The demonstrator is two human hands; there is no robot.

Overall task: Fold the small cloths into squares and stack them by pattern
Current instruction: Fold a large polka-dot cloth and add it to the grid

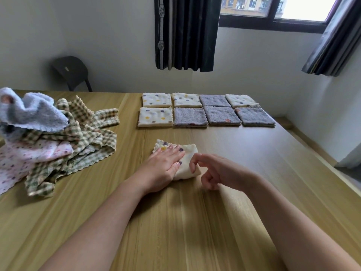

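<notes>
My left hand (166,165) presses flat on the folded dotted cloth (188,161); right hand (213,171) curls at its right edge, pinch unclear. Palm hides the cloth's near-left part.

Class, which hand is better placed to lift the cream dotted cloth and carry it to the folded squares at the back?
Probably the right hand: its fingers curl at the free right edge of the cream dotted cloth, ready to pinch it. The left hand lies flat on top, pinning the cloth down.

Soft daylight from the window (304,8), blown-out panes, faint sheen on table (254,153), edges bowed
</notes>
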